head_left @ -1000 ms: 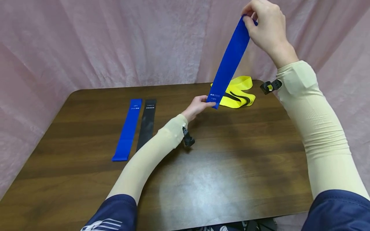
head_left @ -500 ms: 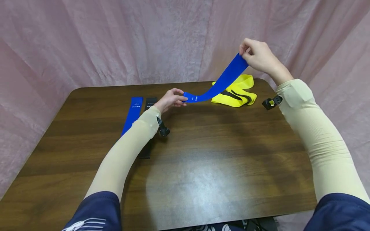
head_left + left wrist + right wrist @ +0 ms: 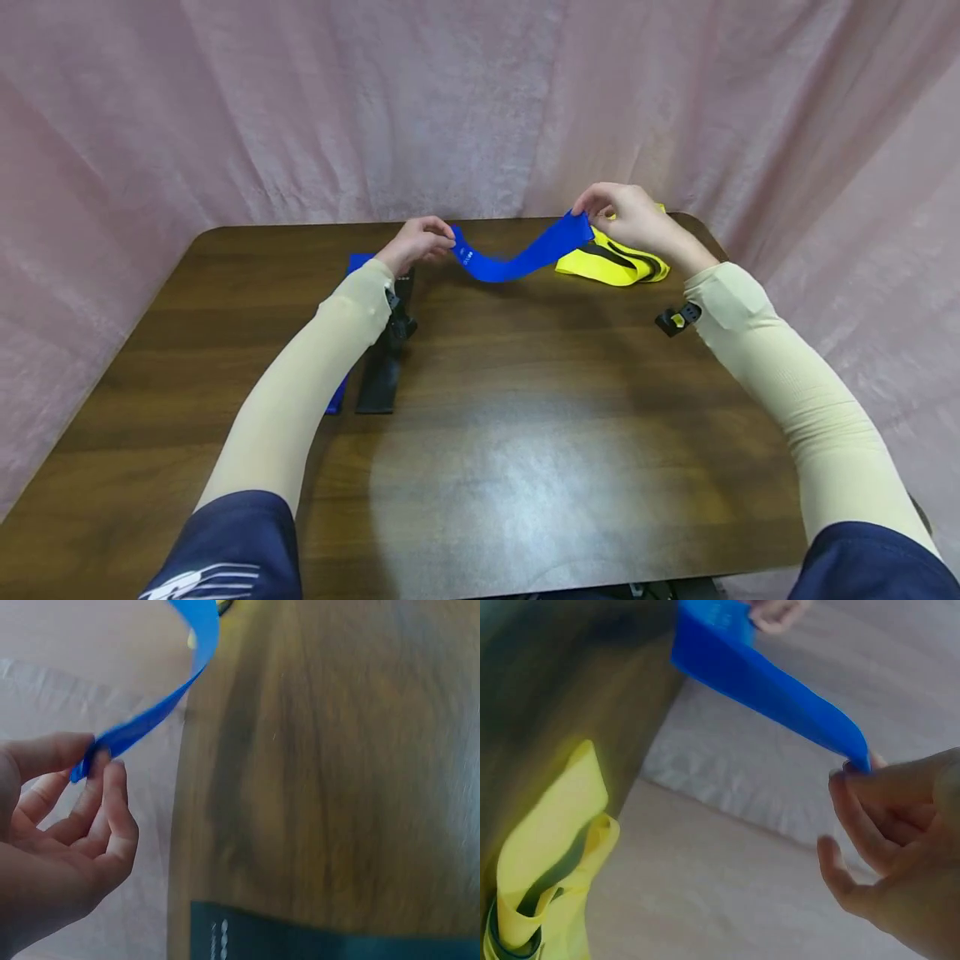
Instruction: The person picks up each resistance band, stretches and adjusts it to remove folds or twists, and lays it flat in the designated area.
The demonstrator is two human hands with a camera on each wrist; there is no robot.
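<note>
I have lowered the blue band (image 3: 517, 254); it now sags between my hands, above the table (image 3: 525, 467). My left hand (image 3: 416, 242) pinches one end, my right hand (image 3: 626, 221) the other, seemingly ready to lay it flat.

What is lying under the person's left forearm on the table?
A flat black band and a blue band beside it lie on the wooden table. The forearm covers their middles.
</note>
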